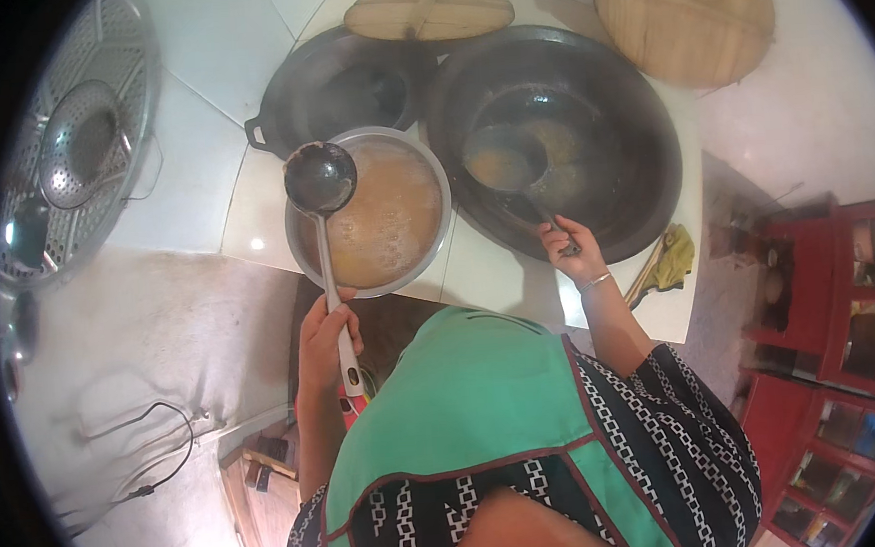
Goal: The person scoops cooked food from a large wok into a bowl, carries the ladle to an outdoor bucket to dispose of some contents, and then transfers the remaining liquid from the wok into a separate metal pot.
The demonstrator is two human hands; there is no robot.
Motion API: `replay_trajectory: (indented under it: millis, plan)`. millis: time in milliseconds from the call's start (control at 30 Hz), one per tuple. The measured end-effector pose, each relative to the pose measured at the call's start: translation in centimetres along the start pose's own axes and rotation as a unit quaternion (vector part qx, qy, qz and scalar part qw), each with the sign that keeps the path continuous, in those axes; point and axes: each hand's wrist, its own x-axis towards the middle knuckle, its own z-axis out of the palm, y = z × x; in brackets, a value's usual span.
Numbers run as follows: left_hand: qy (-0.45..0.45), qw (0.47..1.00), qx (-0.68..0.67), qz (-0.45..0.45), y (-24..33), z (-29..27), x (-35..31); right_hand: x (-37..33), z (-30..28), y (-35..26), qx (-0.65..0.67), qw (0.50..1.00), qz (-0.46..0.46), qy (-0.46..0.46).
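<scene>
My left hand [327, 338] is closed around the long pale handle of a ladle [319, 177]. The dark round bowl of this ladle is above the left part of a metal basin [441, 181]. Foamy brown liquid [379, 222] fills most of the basin. My right hand [574, 253] grips the short dark handle of a wide scoop [503, 159], whose bowl lies low inside the large black wok [649, 125]. Some yellowish-brown liquid shows in the scoop and at the wok's bottom. Whether the scoop has holes, I cannot tell.
Behind the basin sits another dark wok [296, 92] with a side handle. Two round wooden lids [432, 11] [687, 18] rest at the back. A greenish cloth [669, 259] lies right of the large wok. Perforated metal trays [128, 52] are at far left, red cabinets [799, 281] at right.
</scene>
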Motion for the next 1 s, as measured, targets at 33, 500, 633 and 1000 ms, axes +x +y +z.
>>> replay_trajectory:
  millis: [33, 500, 633, 1000]
  plan:
    - [-0.005, 1.0, 0.005, 0.004, 0.0, -2.5, -2.2, -1.2, 0.6, 3.7, -0.039, 0.999, -0.011, -0.008]
    - [-0.05, 0.998, -0.023, 0.012, -5.2, -34.9, -25.6, -10.8, 0.5, 50.7, -0.573, 0.773, -0.273, -0.021]
    - [-0.043, 0.999, -0.02, -0.005, -6.7, -36.0, -25.7, -10.3, -2.4, 54.8, -0.703, 0.658, -0.268, 0.004]
    - [-0.005, 1.0, -0.025, -0.001, -3.5, -15.1, -11.8, -9.3, 2.2, 21.9, -0.602, 0.747, -0.282, -0.003]
